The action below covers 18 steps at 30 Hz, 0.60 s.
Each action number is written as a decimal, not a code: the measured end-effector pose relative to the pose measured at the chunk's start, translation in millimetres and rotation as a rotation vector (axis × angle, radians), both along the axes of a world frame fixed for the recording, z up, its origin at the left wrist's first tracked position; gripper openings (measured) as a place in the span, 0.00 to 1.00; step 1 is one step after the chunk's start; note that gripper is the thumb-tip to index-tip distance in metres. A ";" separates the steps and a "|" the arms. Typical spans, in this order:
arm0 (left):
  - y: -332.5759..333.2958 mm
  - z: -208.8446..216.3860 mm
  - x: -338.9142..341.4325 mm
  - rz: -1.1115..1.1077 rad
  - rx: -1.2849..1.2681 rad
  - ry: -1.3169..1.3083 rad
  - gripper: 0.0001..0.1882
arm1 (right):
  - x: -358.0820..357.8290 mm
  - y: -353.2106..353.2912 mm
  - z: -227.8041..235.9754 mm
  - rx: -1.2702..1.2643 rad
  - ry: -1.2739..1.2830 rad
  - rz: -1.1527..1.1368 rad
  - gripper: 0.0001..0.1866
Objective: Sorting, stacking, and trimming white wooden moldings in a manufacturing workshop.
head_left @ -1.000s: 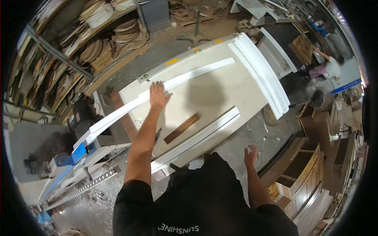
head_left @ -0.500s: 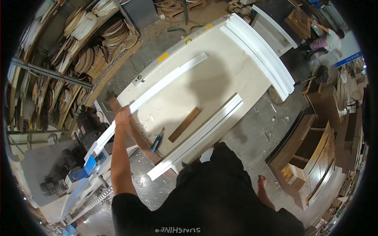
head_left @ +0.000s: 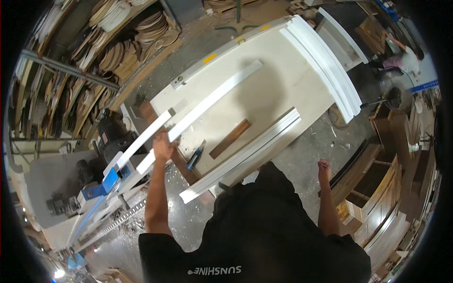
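My left hand (head_left: 163, 145) is wrapped around a long white strip (head_left: 214, 99) near the table's left end. The strip's far part lies over the cream tabletop (head_left: 264, 111), and its near end sticks out past the edge. Beside it a second white strip (head_left: 146, 134) reaches up from a machine with blue parts (head_left: 109, 180); its end stands apart from the held one. To the right of my left hand lie a blue-handled utility knife (head_left: 195, 157) and a brown wooden strip (head_left: 230, 139). My right hand (head_left: 323, 167) hangs off to the right, fingers curled, with nothing visible in it.
A grooved white moulding (head_left: 243, 154) lies along the near table edge, and curved white mouldings (head_left: 325, 70) at the far right end. A spirit level (head_left: 207, 60) borders the far edge. Shelves of curved pieces (head_left: 80, 61) stand left; a wooden cabinet (head_left: 373, 188) stands right. Another person (head_left: 406, 60) works farther off.
My left hand has drawn its white strip toward me, and the second strip now shows separately beside it. My right hand has risen farther into view. The whole view has shifted slightly.
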<state>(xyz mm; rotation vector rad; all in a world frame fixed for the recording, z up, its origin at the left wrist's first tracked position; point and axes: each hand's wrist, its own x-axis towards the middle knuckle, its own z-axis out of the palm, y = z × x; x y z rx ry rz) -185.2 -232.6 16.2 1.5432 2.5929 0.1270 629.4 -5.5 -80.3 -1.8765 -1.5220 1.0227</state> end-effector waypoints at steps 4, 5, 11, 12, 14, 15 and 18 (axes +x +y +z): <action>-21.2 -26.0 50.5 0.120 0.030 -0.210 0.31 | -10.7 -16.6 8.6 0.023 -0.088 -0.003 0.12; -21.0 -23.5 54.1 0.124 0.029 -0.213 0.31 | -5.2 -27.3 7.4 0.007 -0.141 0.059 0.12; -10.8 -9.3 10.4 -0.158 0.098 0.133 0.47 | 29.8 -97.1 -10.7 -0.210 -0.276 0.141 0.17; -28.4 -12.2 -23.4 -0.047 0.129 0.195 0.47 | 28.6 -101.6 -14.9 -0.312 -0.264 0.132 0.18; -46.2 -14.7 -77.7 0.156 -0.008 0.286 0.47 | 69.8 -106.6 -27.8 -0.324 -0.236 0.094 0.20; -48.1 -9.2 -95.9 0.260 -0.192 0.341 0.46 | 85.0 -111.4 -33.5 -0.335 -0.194 0.065 0.22; -80.5 9.5 -135.6 0.421 -0.366 0.316 0.41 | 59.0 -118.9 -24.8 -0.420 -0.070 -0.015 0.20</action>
